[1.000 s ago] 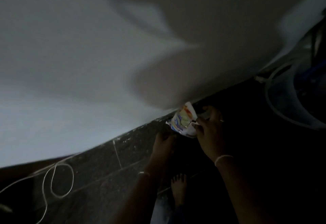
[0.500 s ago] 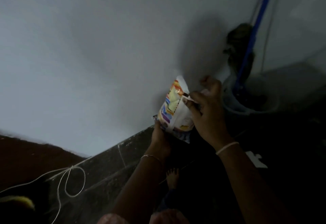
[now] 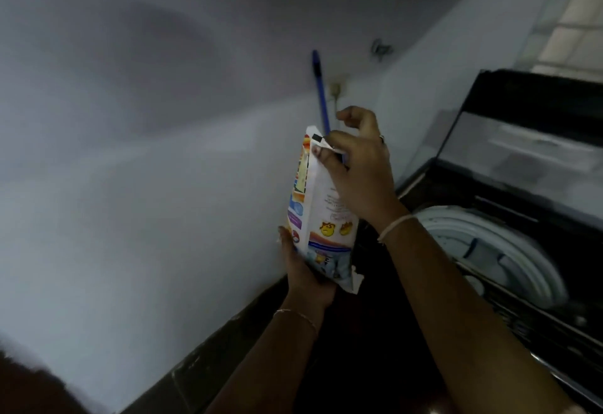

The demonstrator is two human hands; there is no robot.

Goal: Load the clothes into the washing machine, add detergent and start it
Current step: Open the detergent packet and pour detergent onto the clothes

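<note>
White wall (image 3: pixel 130 152) fills the left and centre, dim light, dark skirting along the floor. Top-load washing machine (image 3: pixel 509 283) at right, lid (image 3: pixel 522 139) up, pale drum rim (image 3: pixel 496 250) visible; can't tell if clothes are inside, drum interior too dark. Blue stick handle (image 3: pixel 321 94) leans on the wall behind the hands, probably a mop or broom.

Detergent packet (image 3: pixel 321 214) is held upright in the air just left of the machine, not over the drum yet. Left hand (image 3: pixel 306 270) cups the packet's bottom from below, fingers wrapped under it. Right hand (image 3: pixel 359 169) is at the top corner, thumb and first finger pinching the upper edge, other fingers curled loose above. Thin bracelet on each wrist.

Handling judgement: soft plastic pouch of powder, looks part full, light to moderate weight, body sags and shifts. Film is slick and crinkly, so a one-hand grip at the top would let it swing. Best hold as here: weight carried underneath, top seam pinched. A torn flap hangs at the lower right corner, possible leak point, keep that corner up. Can't tell if the top is already open. Step in hand looks like opening or readying the packet; it then needs carrying right over the drum or the dispenser before tipping.
</note>
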